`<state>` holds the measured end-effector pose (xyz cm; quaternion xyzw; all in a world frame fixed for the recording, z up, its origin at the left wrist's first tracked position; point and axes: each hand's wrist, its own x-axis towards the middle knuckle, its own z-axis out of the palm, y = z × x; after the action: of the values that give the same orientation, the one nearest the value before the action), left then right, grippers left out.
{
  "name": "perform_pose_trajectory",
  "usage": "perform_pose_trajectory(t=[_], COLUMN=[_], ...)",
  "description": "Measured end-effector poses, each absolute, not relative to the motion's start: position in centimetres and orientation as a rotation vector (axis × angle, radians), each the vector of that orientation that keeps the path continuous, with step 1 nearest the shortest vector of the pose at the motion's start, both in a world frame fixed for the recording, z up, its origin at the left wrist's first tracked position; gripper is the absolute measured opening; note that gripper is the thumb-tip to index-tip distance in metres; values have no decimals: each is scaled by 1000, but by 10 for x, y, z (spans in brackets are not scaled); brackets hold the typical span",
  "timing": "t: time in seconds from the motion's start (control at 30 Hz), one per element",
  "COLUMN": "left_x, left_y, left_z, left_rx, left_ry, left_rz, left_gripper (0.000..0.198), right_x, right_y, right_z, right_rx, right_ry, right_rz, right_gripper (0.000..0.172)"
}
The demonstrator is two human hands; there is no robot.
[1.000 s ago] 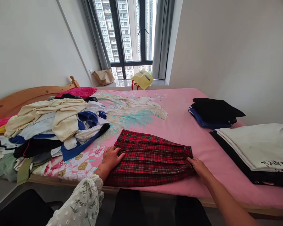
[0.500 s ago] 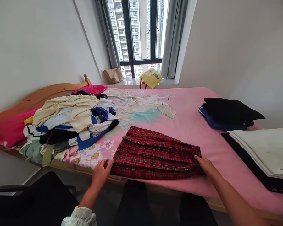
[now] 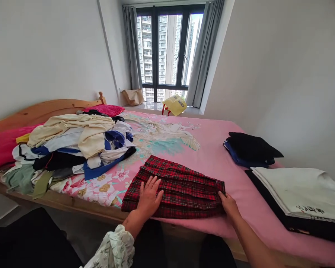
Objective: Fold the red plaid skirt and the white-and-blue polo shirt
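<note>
A red plaid pleated skirt (image 3: 184, 186) lies spread flat near the front edge of the bed. My left hand (image 3: 149, 197) rests palm down on the skirt's left part, fingers stretched out. At the skirt's right end, my right hand (image 3: 228, 204) pinches the edge of the cloth between thumb and fingers. The pleats run lengthwise between the two hands, with a few loose folds toward the right.
The pink bed sheet (image 3: 212, 149) lies under everything. On the left is a heaped pile of clothes (image 3: 78, 137). Folded dark clothes (image 3: 252, 145) and a folded white garment (image 3: 301, 190) lie to the right. A black chair (image 3: 36, 234) stands at the lower left.
My left hand has let go of the skirt's lower left corner and moved right, onto its surface. My right hand keeps its hold. The view has tilted up slightly.
</note>
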<state>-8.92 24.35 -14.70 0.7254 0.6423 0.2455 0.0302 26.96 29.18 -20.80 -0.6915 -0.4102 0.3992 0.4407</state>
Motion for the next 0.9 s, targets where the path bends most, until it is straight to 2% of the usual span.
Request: perform_pose_trajectory(t=[0.2, 0.37, 0.63, 0.8, 0.9], left_x=[-21, 19, 82, 103, 103], left_y=[300, 304, 285, 282, 274], left_z=[-136, -161, -184, -189, -189], left_rx=[2277, 2285, 2306, 2289, 2311], left_ry=[1756, 1661, 1539, 1520, 1481], left_rz=[434, 338, 449, 535, 546], left_gripper=[63, 68, 74, 73, 66], right_x=[276, 297, 351, 345, 318], right_y=[286, 274, 250, 255, 263], right_z=[-202, -197, -161, -122, -106], right_rx=[-1530, -1469, -1347, -1415, -1405], right_ry=[-1071, -849, -578, -546, -610], right_rz=[1023, 1179, 1412, 1370, 1303], right_gripper=[32, 33, 37, 36, 34])
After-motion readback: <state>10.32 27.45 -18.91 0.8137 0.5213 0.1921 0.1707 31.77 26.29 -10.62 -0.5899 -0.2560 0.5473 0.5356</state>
